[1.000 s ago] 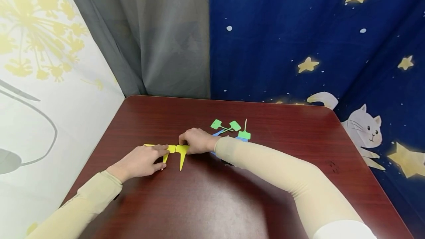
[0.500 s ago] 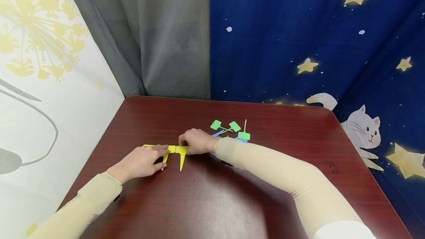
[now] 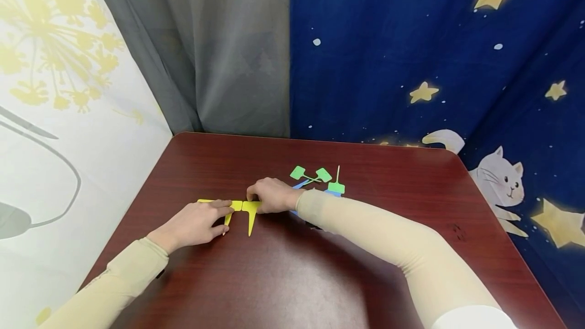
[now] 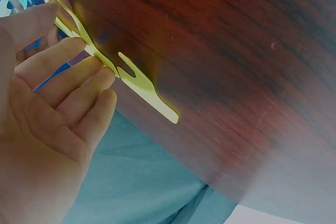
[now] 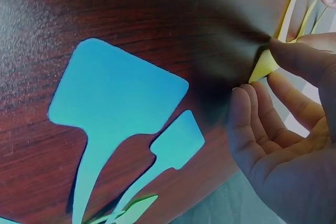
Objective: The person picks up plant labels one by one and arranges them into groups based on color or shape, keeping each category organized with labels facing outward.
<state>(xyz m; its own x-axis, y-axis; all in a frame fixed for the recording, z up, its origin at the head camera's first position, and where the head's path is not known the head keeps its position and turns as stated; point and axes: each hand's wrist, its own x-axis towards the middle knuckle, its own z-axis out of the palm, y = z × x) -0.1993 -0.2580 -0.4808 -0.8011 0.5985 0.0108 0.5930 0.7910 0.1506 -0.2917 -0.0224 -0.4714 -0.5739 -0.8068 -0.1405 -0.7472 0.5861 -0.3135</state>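
Note:
Yellow T-shaped plant labels lie side by side in a row on the table. My left hand (image 3: pixel 194 222) rests its extended fingertips on the middle label (image 3: pixel 236 205), which it partly covers. Left of it, another yellow label (image 4: pixel 139 85) shows fully in the left wrist view. My right hand (image 3: pixel 271 194) pinches the right-hand yellow label (image 3: pixel 251 208) at its outer end between thumb and fingers. This label's stem points toward me, and its head meets the middle label's edge, with a thin line between them.
Green plant labels (image 3: pixel 336 187) lie beyond my right forearm, overlapping one another and blue ones. A large blue label (image 5: pixel 121 87) and a smaller blue label (image 5: pixel 178 142) lie near the right wrist. The dark red table (image 3: pixel 292 278) ends at curtains behind.

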